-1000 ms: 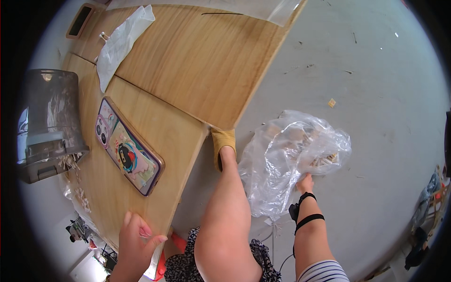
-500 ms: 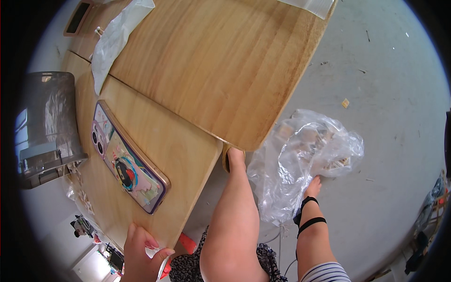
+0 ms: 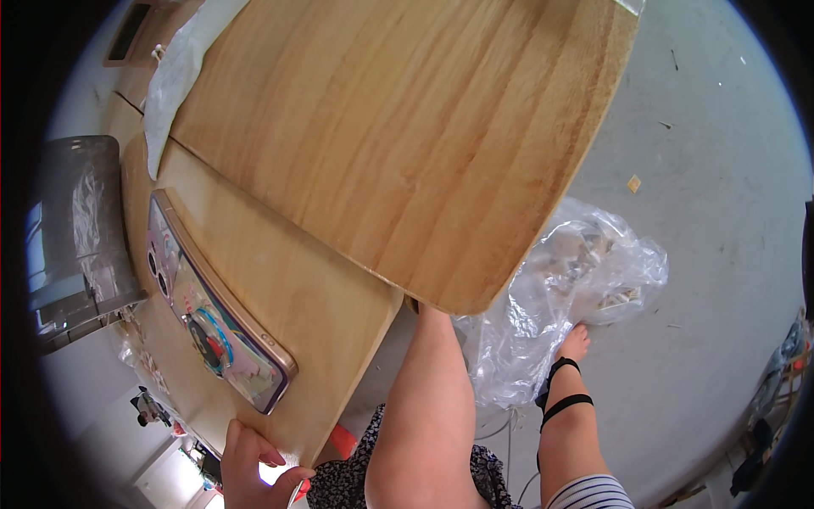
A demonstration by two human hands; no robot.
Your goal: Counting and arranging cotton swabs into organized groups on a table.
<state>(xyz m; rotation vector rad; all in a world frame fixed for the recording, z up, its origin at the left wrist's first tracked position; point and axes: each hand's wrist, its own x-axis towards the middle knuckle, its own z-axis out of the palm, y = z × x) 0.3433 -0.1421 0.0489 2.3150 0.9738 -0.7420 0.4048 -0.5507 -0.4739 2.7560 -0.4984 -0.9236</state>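
Observation:
At the lower right my right arm, in a striped sleeve with black straps round the wrist and forearm, reaches down to a clear plastic bag on the floor. My right hand is closed at the bag's near edge; the fingertips are partly hidden. Small tan and whitish pieces show through the crumpled film. My left hand rests at the near edge of the wooden table, fingers bent and thumb spread apart, with nothing plainly held. A phone in a decorated case lies beyond it, camera side up.
A dark translucent container stands at the left. A white sheet or bag lies across the table. My bare leg extends under the table corner. On the grey floor are a tan chip and scattered bits.
The view has shifted, so the table corner covers more of the bag's left side. My right hand stays at the bag's edge. My left hand remains at the table edge.

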